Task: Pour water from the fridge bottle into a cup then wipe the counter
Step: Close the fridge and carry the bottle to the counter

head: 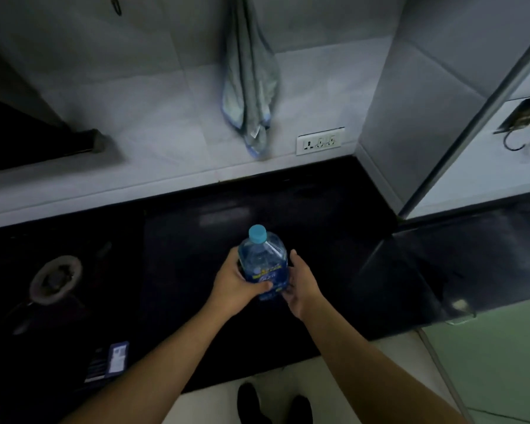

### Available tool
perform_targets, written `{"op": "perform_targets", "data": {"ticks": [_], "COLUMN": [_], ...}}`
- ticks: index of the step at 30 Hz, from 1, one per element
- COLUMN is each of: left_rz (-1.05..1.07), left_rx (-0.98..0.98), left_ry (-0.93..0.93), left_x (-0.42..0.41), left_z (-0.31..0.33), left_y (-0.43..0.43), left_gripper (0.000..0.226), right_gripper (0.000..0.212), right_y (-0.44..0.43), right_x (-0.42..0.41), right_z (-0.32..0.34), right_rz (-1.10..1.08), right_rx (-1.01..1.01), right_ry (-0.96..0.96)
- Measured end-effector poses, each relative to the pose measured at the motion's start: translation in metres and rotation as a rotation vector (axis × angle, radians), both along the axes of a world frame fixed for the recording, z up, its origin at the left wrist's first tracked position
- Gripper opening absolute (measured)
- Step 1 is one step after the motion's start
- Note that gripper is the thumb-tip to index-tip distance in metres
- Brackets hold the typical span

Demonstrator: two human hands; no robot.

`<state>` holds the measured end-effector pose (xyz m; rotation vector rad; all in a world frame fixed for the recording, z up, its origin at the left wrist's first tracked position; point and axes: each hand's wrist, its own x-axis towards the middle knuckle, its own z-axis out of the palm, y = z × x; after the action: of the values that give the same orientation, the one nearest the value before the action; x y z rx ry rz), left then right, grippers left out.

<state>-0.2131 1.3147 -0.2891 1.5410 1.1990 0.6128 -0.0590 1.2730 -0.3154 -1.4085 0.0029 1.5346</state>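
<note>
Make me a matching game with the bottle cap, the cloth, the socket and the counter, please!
Things:
1. cap
2. cloth
3. socket
4. counter

Descriptions:
A. black and shiny
B. hangs on the wall tiles
C. light blue, on the bottle
D. white, low on the wall, right of the cloth

Pairs: 1-C, 2-B, 3-D, 4-A

The left hand and right hand hold the bottle between them.
</note>
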Motion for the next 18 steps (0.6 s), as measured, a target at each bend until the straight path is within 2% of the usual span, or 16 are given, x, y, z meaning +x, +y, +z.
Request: {"op": "perform_targets", "data": {"ticks": [4, 8, 18], "left_rz": [-0.003, -0.003, -0.077], "left_rx": [-0.026, -0.022, -0.057], "left_ry": [0.029, 0.04, 0.066], "left_x": [0.013, 0.015, 0.014], "left_z": [-0.02, -0.037, -0.036], "left_y": [0.037, 0.056, 0.07], "left_gripper": [0.079, 0.082, 0.082], "right_gripper": [0.038, 0.034, 0.026], "right_y": [0.047, 0.075, 0.085], "right_x": [0.004, 0.006, 0.004], "right_z": [-0.01, -0.024, -0.03], "right_rz": [0.016, 0.021, 0.059], "right_rx": [-0.06, -0.148, -0.206], "right_ry": [-0.103, -0.165, -0.225]}}
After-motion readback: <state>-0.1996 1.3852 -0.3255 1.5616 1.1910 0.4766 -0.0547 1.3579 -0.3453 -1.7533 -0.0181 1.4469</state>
